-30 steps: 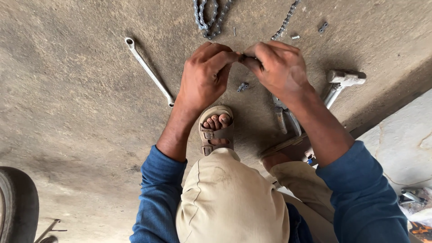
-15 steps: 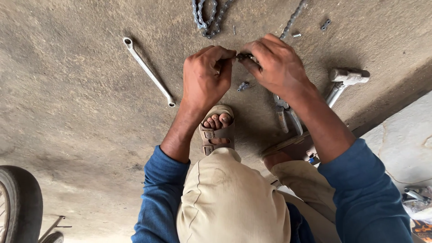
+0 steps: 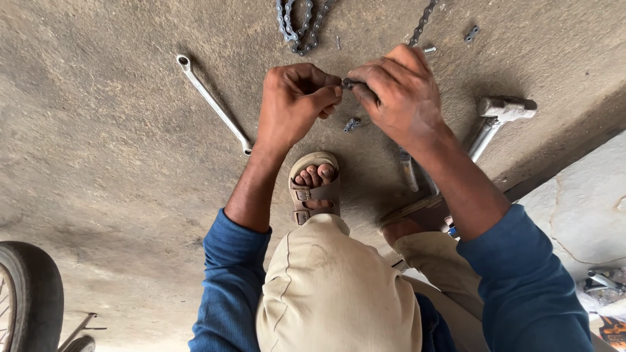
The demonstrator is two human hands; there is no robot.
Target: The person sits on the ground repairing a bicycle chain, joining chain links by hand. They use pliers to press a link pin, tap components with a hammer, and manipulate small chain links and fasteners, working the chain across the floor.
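Pinching a small chain link piece between both thumbs and forefingers, my left hand and right hand meet just above the concrete floor. It could slip and be lost among the loose links below. A chain lies at twelve o'clock, a spanner at nine, a hammer at three; my sandal crowds six.

Bare concrete left of wrench
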